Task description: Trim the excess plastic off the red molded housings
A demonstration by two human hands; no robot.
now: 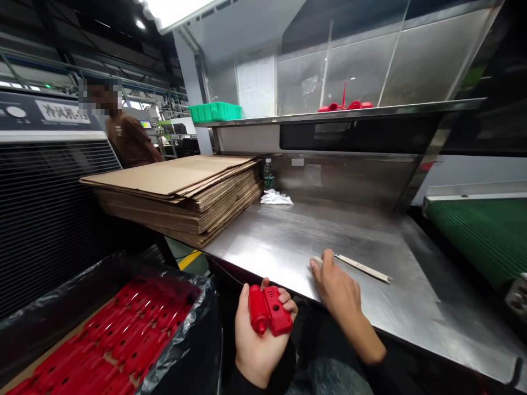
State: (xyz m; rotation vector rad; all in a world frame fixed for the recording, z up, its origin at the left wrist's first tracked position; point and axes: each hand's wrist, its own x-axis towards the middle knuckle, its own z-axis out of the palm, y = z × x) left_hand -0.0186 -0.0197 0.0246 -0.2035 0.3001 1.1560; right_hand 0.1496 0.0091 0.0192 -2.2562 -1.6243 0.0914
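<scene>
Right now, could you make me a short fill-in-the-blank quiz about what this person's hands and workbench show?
1. The left hand holds a moulded plastic part coloured ____.
2. The right hand rests on the stainless steel ____, fingers touching a thin pale knife-like tool.
3. The flattened sheets stacked at the bench's left end are made of ____.
4. The black-lined box at lower left holds more ____ parts.

Missing words: red; workbench; cardboard; red

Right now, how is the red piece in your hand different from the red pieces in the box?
The red part is alone, gripped in the left hand; the boxed red parts lie side by side in rows. The held one hangs free by the steel table; the others rest in a bag-lined box. All share one bright red.
</scene>
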